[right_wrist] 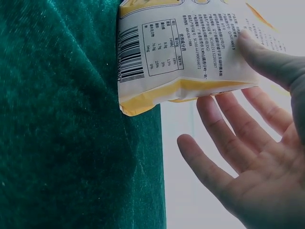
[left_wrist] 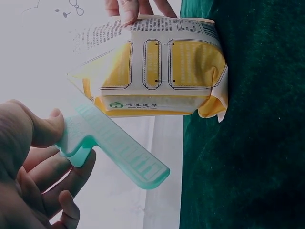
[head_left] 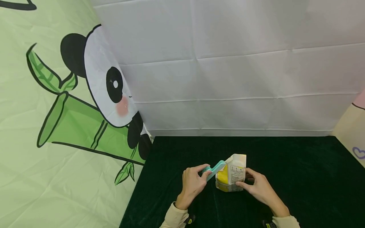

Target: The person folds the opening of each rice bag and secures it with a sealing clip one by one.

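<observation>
Left hand [head_left: 192, 183] fingers and thumb are pinched round the handle end of a mint-green sealing clip [head_left: 214, 170], which is held slanting upward toward the top of a yellow and white snack bag [head_left: 231, 173]. Right hand [head_left: 258, 186] is kept loose and spread, with straight fingers laid against the printed back of the bag so that it is propped upright; nothing is clasped by it. The bag is stood on its base on the dark green cloth [head_left: 285, 164] covering the table, between the two hands, close to the near edge.

In the left wrist view the clip [left_wrist: 114, 148] is seen just below the bag's tapered upper corner [left_wrist: 157, 71], and whether it touches the bag cannot be told; none of the bag can be seen between its jaws. In the right wrist view the thumb [right_wrist: 267, 57] is pressed on the label side of the bag [right_wrist: 186, 52], while the other fingers are held free beneath it.

By the look of it, the work is judged to be at an early stage: the clip has been brought up and the bag steadied, but the clip has not yet been fastened over the bag's top. Left to be done, it seems, are the lining up of the clip along the bag's top edge and its closing there.
</observation>
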Demonstrator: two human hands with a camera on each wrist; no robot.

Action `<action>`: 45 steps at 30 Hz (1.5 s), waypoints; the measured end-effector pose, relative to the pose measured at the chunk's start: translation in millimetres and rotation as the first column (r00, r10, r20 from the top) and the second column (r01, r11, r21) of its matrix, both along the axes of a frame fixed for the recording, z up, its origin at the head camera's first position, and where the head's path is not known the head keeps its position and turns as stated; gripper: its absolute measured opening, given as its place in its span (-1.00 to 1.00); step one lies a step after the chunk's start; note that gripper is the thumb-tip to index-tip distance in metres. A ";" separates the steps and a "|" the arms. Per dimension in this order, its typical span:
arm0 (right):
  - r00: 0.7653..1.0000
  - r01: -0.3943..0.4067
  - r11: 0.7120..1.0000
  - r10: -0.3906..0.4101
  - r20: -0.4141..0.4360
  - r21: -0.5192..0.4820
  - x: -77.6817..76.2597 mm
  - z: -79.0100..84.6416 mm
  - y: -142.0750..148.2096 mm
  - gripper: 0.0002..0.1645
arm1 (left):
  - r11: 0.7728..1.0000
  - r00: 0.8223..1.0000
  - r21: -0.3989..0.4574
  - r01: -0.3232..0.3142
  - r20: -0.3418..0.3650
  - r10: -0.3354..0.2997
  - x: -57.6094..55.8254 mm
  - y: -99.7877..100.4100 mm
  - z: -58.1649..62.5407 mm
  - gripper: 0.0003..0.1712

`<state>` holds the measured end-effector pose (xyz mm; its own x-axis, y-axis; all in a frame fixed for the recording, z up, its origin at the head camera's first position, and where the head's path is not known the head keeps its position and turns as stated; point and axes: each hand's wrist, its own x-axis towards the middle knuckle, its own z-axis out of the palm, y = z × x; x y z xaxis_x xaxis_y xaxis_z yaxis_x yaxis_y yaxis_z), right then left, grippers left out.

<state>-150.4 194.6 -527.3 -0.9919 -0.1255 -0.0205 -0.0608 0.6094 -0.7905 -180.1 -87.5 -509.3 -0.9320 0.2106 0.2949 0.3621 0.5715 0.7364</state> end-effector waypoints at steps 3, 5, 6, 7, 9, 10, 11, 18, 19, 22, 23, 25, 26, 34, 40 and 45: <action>1.000 0.004 1.000 -0.004 -0.006 0.006 -0.4 0.1 -0.4 -0.32 | 1.000 1.000 -0.003 -0.004 -0.002 0.004 0.2 0.9 1.0 -0.76; 1.000 0.007 1.000 -0.007 -0.006 0.005 -0.2 0.0 -0.5 -0.33 | 1.000 1.000 -0.005 -0.006 -0.006 0.006 0.1 1.4 1.3 -0.77; 1.000 0.008 1.000 -0.008 -0.006 0.006 -0.3 -0.1 -0.6 -0.33 | 1.000 1.000 -0.006 -0.007 -0.008 0.007 0.1 1.7 1.4 -0.78; 1.000 0.008 1.000 -0.008 -0.006 0.005 -0.2 -0.1 -0.6 -0.32 | 1.000 1.000 -0.007 -0.009 -0.011 0.009 0.1 1.9 1.5 -0.79; 1.000 0.009 1.000 -0.009 -0.004 0.002 0.0 -0.1 -0.8 -0.32 | 1.000 1.000 -0.007 -0.010 -0.019 0.010 -0.1 2.5 1.6 -0.80; 1.000 0.009 1.000 -0.009 -0.003 0.001 0.1 -0.1 -0.8 -0.32 | 1.000 1.000 -0.006 -0.009 -0.022 0.009 -0.4 2.7 1.4 -0.80; 1.000 0.009 1.000 -0.009 -0.002 0.001 0.3 -0.1 -0.9 -0.32 | 1.000 1.000 -0.004 -0.008 -0.023 0.008 -0.4 3.0 1.6 -0.81; 1.000 0.008 1.000 -0.008 -0.010 -0.003 0.9 -0.9 -0.7 -0.34 | 1.000 1.000 0.011 0.005 -0.015 -0.005 -0.8 4.7 2.5 -0.79; 1.000 0.008 1.000 -0.008 -0.012 -0.004 1.1 -1.1 -0.7 -0.35 | 1.000 1.000 0.012 0.007 -0.014 -0.007 -0.9 4.8 2.5 -0.79; 1.000 0.012 1.000 -0.012 -0.015 -0.005 2.1 -1.9 -0.8 -0.36 | 1.000 1.000 0.014 0.012 -0.013 -0.011 -1.0 4.7 2.2 -0.79; 1.000 0.012 1.000 -0.012 -0.017 -0.005 2.4 -2.1 -0.9 -0.36 | 1.000 1.000 0.014 0.011 -0.013 -0.011 -1.0 4.9 2.3 -0.79; 1.000 0.012 1.000 -0.012 -0.019 -0.004 2.8 -2.3 -1.1 -0.35 | 1.000 1.000 0.014 0.009 -0.015 -0.009 -0.8 5.0 2.5 -0.80; 1.000 0.014 1.000 -0.014 -0.018 -0.005 3.2 -2.4 -1.3 -0.35 | 1.000 1.000 0.014 0.008 -0.015 -0.008 -0.6 5.0 2.8 -0.79; 1.000 0.014 1.000 -0.014 -0.010 -0.006 2.9 -0.2 -1.0 -0.34 | 1.000 1.000 0.018 0.010 -0.022 -0.009 -1.1 6.7 4.4 -0.79; 1.000 0.012 1.000 -0.012 -0.001 0.006 1.4 1.1 0.1 -0.32 | 1.000 1.000 0.027 0.013 -0.020 -0.012 -2.1 8.5 5.5 -0.79; 1.000 0.010 1.000 -0.010 0.001 0.002 1.4 0.9 0.2 -0.33 | 1.000 1.000 0.025 0.005 -0.016 -0.005 -2.1 10.4 6.0 -0.79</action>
